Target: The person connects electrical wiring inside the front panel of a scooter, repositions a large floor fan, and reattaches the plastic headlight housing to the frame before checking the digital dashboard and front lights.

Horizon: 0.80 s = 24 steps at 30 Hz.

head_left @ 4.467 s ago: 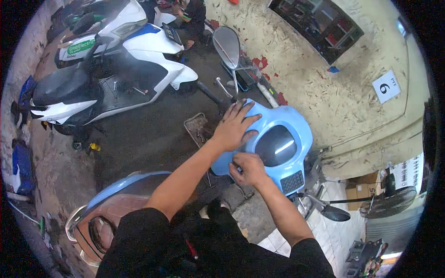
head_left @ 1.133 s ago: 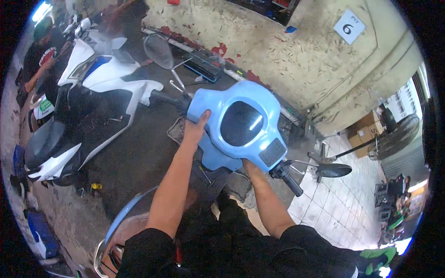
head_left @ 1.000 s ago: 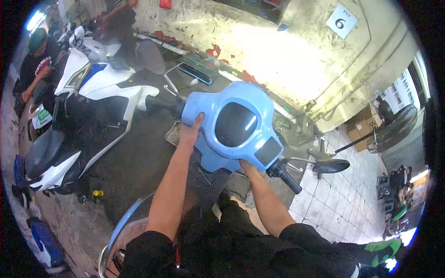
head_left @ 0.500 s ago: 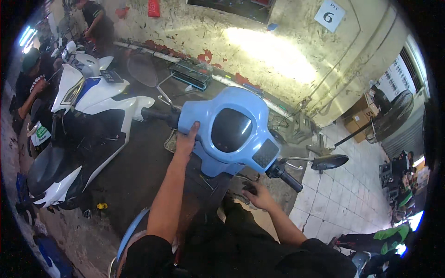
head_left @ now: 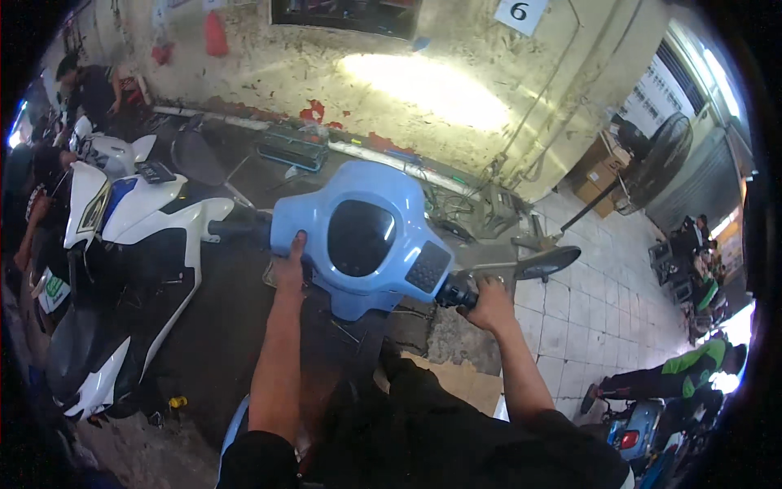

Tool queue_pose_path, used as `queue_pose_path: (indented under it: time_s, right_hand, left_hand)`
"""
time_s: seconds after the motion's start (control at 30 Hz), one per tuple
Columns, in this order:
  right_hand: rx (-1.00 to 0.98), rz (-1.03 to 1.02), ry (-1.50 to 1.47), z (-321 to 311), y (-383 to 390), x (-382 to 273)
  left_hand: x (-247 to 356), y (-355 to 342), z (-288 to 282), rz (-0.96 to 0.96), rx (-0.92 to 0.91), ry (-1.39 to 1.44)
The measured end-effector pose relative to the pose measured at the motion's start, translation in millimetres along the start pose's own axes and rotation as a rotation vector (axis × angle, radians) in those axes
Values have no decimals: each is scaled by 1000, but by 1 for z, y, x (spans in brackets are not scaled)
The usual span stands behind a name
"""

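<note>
Before me is a scooter's light blue handlebar cover (head_left: 407, 218) with a dark rounded instrument panel (head_left: 361, 238) in its middle. My left hand (head_left: 288, 267) holds the cover's lower left side, thumb on top; its other fingers are hidden beneath. At the right end of the handlebar, my right hand (head_left: 491, 305) is wrapped round the black handlebar grip, which it mostly covers. The black switch housing (head_left: 454, 292) shows just left of that hand. A black mirror (head_left: 550, 262) sticks out at the right, and another mirror (head_left: 195, 153) stands at the far left.
A white scooter (head_left: 122, 212) stands close on the left, with people working beyond it. Along the stained wall lies a blue-edged tool tray (head_left: 292, 148). A pedestal fan (head_left: 658, 163) and cardboard boxes (head_left: 599, 175) are at the right. A person in green and black (head_left: 692, 367) is at lower right.
My right hand has moved up from below the handlebar and closed round the right grip. My left hand stays on the cover. The view has shifted, so the scene sits further left.
</note>
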State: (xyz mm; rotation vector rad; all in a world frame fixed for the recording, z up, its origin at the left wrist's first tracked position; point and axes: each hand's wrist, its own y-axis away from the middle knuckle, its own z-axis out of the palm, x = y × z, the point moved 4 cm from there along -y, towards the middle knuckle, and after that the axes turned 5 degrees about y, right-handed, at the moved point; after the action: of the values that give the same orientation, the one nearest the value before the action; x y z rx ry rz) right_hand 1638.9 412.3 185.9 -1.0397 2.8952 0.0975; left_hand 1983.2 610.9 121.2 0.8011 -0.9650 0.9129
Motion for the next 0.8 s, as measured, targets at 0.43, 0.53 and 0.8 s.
queue_pose_path:
  time_s: [0.43, 0.53, 0.8]
  right_hand:
    - [34, 97, 61, -8, 4, -8]
    - [48, 3, -114, -2, -2, -12]
    - [54, 77, -20, -7, 4, -13]
  left_hand:
    - [14, 15, 14, 16, -46, 134]
    - [-7, -2, -29, -119, 102, -139]
    - [68, 0, -86, 749, 391, -948]
